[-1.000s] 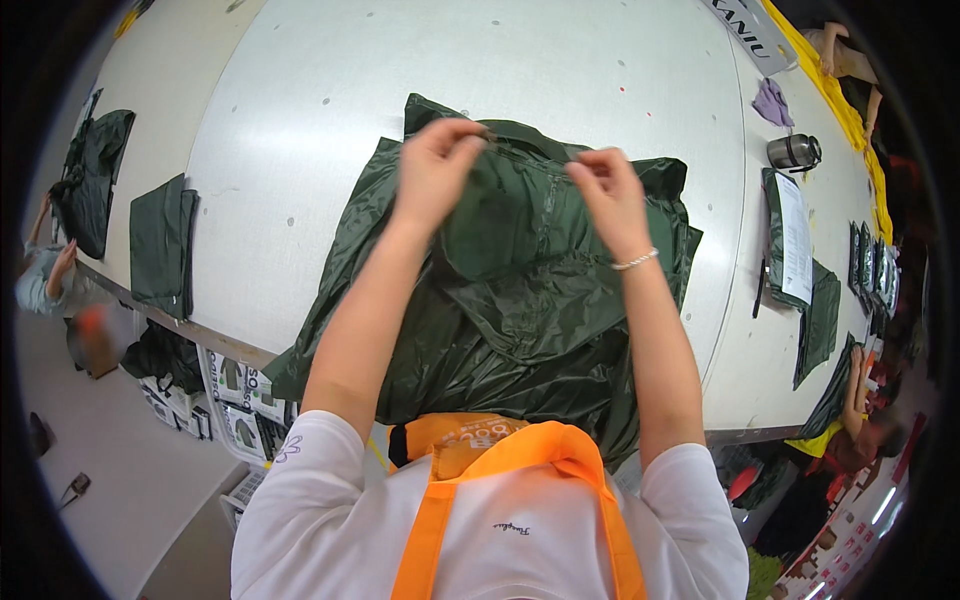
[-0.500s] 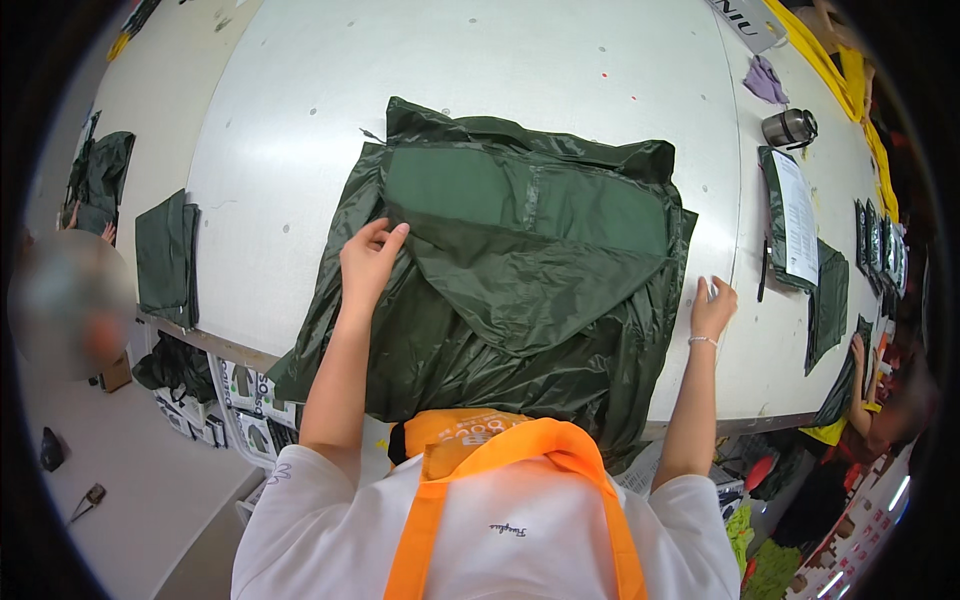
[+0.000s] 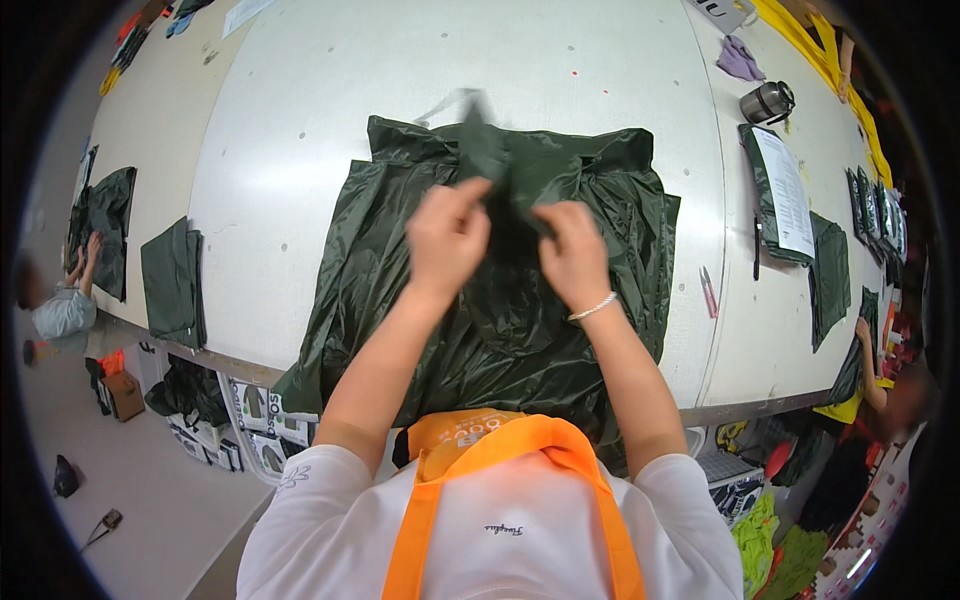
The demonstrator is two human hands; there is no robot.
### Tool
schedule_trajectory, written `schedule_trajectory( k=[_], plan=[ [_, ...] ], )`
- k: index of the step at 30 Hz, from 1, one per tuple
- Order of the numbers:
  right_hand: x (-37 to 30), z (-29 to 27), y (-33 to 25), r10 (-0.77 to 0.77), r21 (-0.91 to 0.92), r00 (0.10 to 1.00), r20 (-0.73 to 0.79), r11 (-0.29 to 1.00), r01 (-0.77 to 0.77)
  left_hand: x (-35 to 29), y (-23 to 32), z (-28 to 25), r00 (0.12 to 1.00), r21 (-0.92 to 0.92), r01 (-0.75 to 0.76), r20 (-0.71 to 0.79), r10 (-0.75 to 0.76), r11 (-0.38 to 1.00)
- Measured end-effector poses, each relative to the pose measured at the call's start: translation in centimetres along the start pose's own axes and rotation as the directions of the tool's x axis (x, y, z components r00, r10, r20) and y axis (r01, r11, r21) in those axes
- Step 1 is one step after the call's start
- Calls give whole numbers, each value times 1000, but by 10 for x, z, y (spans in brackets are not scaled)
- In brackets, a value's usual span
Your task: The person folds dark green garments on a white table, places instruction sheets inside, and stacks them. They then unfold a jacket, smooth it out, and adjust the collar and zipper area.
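A dark green garment of thin shiny fabric [image 3: 395,270] lies spread on the pale table before me, hanging over the near edge. A flap of the same fabric [image 3: 487,145], blurred by motion, rises from its middle top. My left hand [image 3: 447,235] pinches the left side of this flap, fingers closed. Just to the right, my right hand [image 3: 577,250] has its fingers closed on the flap's other side. The part between the hands is smeared. Small snips with red handles [image 3: 709,292] lie on the table to the garment's right.
Folded green fabric [image 3: 172,280] sits at left. At right are a sheet of paper [image 3: 785,190] on green fabric, a metal jug [image 3: 768,102] and a purple cloth [image 3: 739,58]. Other people's hands show at both sides, one on the left [image 3: 90,262].
My right hand has come left from the table onto the fabric, uncovering the snips. My left hand has moved right, and the flat flap is now gathered and lifted between both hands.
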State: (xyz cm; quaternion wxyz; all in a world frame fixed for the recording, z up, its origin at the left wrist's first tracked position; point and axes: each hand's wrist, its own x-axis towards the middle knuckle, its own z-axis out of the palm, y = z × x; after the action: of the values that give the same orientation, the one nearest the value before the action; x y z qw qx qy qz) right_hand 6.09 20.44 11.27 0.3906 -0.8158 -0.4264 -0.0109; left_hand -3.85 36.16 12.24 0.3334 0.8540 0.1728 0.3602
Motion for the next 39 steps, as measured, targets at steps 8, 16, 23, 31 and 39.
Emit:
schedule_trajectory(
  k=[8,16,23,31,39],
  plan=[
    [-61,6,17,-13,38,839,543,999,-9,-67,-39,58,800,195,-18,591,-103,981],
    [-92,-4,28,-222,-118,776,590,928,355,-57,-57,71,687,19,324,683,-249,946],
    [-28,46,47,552,-308,689,471,834,-457,-23,-60,64,527,83,438,783,-331,895],
    [-12,56,70,573,-301,581,579,812,-500,-70,-22,24,642,133,-517,714,281,845],
    [45,29,96,262,-243,965,-19,935,-259,-92,-43,34,635,195,-554,728,260,809]
  ],
)
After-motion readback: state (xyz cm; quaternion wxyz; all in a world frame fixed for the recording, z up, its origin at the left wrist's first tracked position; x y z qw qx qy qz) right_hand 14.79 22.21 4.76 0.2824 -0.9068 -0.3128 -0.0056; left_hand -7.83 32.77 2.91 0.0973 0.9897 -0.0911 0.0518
